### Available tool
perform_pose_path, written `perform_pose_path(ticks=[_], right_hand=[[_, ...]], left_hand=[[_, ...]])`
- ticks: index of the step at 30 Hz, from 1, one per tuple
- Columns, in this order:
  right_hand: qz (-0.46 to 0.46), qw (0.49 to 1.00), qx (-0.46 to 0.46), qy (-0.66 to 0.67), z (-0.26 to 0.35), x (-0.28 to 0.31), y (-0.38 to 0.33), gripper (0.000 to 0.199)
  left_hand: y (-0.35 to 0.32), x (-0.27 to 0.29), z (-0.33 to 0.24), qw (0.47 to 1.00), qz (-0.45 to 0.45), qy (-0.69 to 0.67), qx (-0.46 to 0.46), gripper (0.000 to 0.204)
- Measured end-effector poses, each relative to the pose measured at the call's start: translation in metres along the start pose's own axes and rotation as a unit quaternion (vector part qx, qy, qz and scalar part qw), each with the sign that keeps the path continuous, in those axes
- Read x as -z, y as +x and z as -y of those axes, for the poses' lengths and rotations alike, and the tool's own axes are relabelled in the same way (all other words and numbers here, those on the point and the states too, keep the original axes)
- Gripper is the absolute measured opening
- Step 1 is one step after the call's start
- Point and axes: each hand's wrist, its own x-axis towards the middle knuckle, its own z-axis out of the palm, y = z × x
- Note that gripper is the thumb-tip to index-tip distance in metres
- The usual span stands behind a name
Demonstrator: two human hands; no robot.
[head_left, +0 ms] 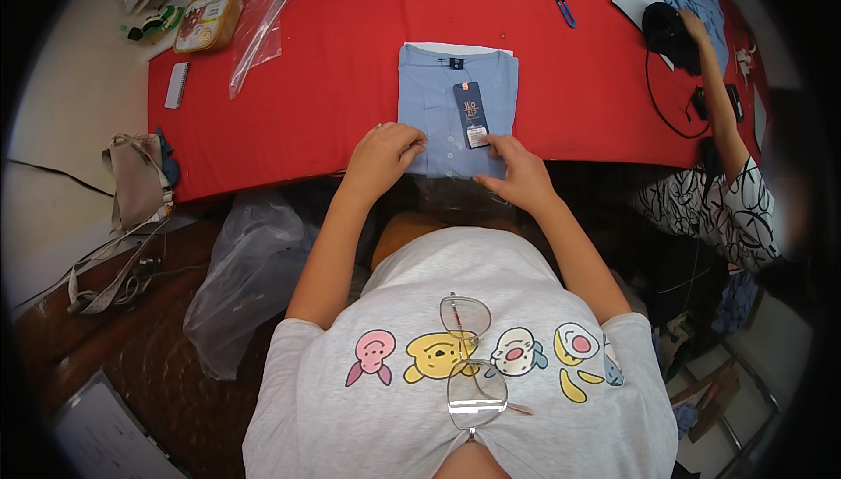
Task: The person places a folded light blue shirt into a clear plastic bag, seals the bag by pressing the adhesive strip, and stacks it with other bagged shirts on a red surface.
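The folded light-blue shirt lay flat on the red tabletop, directly ahead of both hands, collar end away from the person. A dark hang tag lay on its front, just beyond the right hand's fingertips. The near edge of the shirt sat in the mouth of a clear plastic sleeve at the tabletop edge. The left hand rested on the shirt's near left corner, fingers curled and pinching the fabric and film. The right hand pressed on the near right corner, fingers partly spread. Beyond the shirt, to the right, lay small blue snips. Far left of the left hand lay a clear bag and a lidded container. Another person's hand reached onto the tabletop at the far right.
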Motion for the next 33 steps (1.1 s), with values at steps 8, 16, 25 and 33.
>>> perform_pose_path(ticks=[8,16,25,33], right_hand=[[0.091,0.987,0.129,-0.040,0.023,-0.028,0.073,0.034],[0.034,0.993,0.107,0.049,0.013,-0.048,0.081,0.009],[-0.150,0.985,0.077,0.039,0.001,-0.033,0.089,0.020],[-0.208,0.969,0.032,0.131,-0.010,0.006,0.037,0.038]], left_hand=[[-0.003,0.000,-0.001,0.998,0.027,-0.016,0.048,0.015],[-0.037,0.007,0.032,0.996,0.022,0.007,0.087,0.013],[0.040,-0.014,0.046,0.993,-0.070,0.081,0.054,0.012],[0.056,-0.070,0.031,0.981,-0.169,0.095,0.034,0.012]])
